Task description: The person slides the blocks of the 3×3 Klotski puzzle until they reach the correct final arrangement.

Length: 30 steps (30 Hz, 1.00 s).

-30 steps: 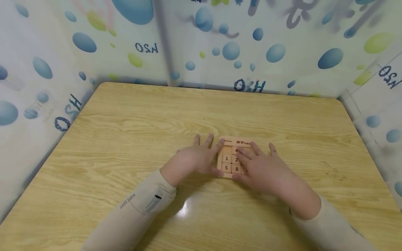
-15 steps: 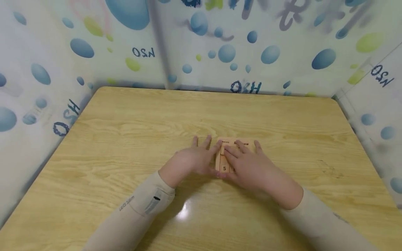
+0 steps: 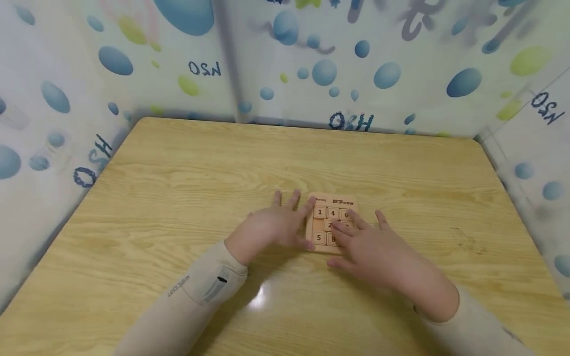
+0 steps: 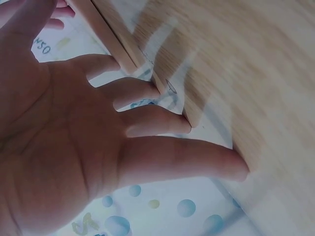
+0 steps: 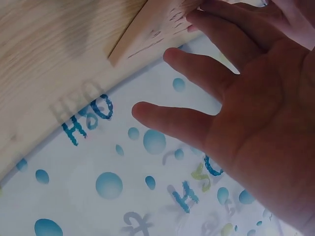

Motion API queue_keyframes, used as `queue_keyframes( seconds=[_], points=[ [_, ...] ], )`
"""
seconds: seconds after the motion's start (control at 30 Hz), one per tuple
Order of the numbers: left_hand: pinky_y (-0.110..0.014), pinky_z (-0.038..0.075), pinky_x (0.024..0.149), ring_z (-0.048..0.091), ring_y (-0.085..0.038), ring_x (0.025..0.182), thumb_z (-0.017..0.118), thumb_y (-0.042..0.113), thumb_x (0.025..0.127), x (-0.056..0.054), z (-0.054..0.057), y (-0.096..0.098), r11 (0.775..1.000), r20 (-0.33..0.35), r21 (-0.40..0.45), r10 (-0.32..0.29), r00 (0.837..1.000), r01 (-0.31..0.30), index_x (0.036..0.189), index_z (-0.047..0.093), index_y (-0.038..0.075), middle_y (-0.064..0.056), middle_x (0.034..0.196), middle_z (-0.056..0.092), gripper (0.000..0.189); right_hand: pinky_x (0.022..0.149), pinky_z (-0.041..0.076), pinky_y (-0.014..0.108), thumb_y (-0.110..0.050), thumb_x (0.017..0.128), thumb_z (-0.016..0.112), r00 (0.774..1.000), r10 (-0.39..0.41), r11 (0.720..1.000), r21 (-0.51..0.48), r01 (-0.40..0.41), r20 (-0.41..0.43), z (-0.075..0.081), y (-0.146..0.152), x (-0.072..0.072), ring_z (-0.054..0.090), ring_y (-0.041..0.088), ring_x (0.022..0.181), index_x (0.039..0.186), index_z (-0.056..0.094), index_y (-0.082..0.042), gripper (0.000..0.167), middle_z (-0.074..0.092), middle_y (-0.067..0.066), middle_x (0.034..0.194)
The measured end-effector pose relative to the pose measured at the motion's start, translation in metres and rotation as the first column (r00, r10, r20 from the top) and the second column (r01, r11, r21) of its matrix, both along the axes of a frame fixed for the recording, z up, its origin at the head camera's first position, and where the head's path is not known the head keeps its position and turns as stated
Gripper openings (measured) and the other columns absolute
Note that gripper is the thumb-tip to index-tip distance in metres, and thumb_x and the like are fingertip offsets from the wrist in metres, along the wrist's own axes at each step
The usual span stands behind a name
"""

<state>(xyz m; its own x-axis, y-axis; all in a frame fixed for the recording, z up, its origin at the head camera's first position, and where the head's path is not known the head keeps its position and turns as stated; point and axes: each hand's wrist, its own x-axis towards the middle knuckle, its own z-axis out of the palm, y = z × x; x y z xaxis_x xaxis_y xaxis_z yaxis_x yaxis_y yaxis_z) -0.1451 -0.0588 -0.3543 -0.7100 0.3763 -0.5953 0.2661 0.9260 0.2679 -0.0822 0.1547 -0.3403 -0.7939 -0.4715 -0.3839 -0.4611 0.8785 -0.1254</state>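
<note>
Number puzzle (image 3: 318, 225), spread left hand (image 3: 281, 225) at its edge, right hand (image 3: 374, 249) (also splayed) over tiles (image 3: 332, 213), perhaps touching

I now see on my feed tile 1 (image 3: 319, 212) in the top-left corner of the puzzle board (image 3: 329, 196); 1.0 s ago it lay in the middle-left slot (image 3: 317, 225), which is now bare; the right hand (image 3: 374, 252), across the board's left part 0.5 s ago, has drawn rightward, uncovering tile 4 (image 3: 332, 213) and part of tile 6 (image 3: 346, 214).
</note>
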Motion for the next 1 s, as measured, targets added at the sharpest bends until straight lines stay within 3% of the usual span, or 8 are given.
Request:
queue_keyframes(
  seconds=[0.37, 0.73, 1.0],
  points=[
    [-0.094, 0.026, 0.106, -0.01, -0.049, 0.164, 0.071, 0.067, 0.092, 0.002, 0.003, 0.001, 1.0, -0.004, 0.0, -0.003, 1.0, 0.003, 0.171, -0.002, 0.042, -0.001, 0.18, -0.014, 0.11, 0.124, 0.012, 0.085, -0.061, 0.104, 0.057, 1.0, 0.008, 1.0, -0.016, -0.008, -0.017, 0.0, -0.012, 0.001, 0.027, 0.042, 0.164, 0.16, 0.051, -0.014, 0.073, 0.041, 0.002, 0.172],
    [-0.094, 0.024, 0.107, -0.011, -0.047, 0.165, 0.074, 0.065, 0.091, 0.002, 0.005, 0.004, 1.0, 0.003, -0.004, 0.015, 1.0, -0.015, 0.171, 0.001, 0.043, 0.001, 0.18, -0.013, 0.11, 0.123, 0.013, 0.085, -0.062, 0.106, 0.053, 0.997, -0.045, 0.996, 0.071, 0.049, -0.069, 0.005, -0.007, 0.003, 0.035, 0.044, 0.159, 0.152, 0.061, -0.012, 0.069, 0.052, 0.004, 0.165],
    [-0.094, 0.028, 0.106, -0.01, -0.049, 0.164, 0.072, 0.07, 0.09, 0.001, 0.004, 0.002, 1.0, 0.003, -0.014, -0.005, 1.0, 0.005, 0.171, 0.0, 0.042, -0.001, 0.181, -0.013, 0.112, 0.125, 0.015, 0.083, -0.063, 0.105, 0.053, 0.997, -0.005, 1.0, 0.016, 0.006, -0.078, -0.006, -0.022, -0.01, 0.028, 0.041, 0.163, 0.164, 0.042, -0.011, 0.079, 0.036, 0.004, 0.174]
  ],
)
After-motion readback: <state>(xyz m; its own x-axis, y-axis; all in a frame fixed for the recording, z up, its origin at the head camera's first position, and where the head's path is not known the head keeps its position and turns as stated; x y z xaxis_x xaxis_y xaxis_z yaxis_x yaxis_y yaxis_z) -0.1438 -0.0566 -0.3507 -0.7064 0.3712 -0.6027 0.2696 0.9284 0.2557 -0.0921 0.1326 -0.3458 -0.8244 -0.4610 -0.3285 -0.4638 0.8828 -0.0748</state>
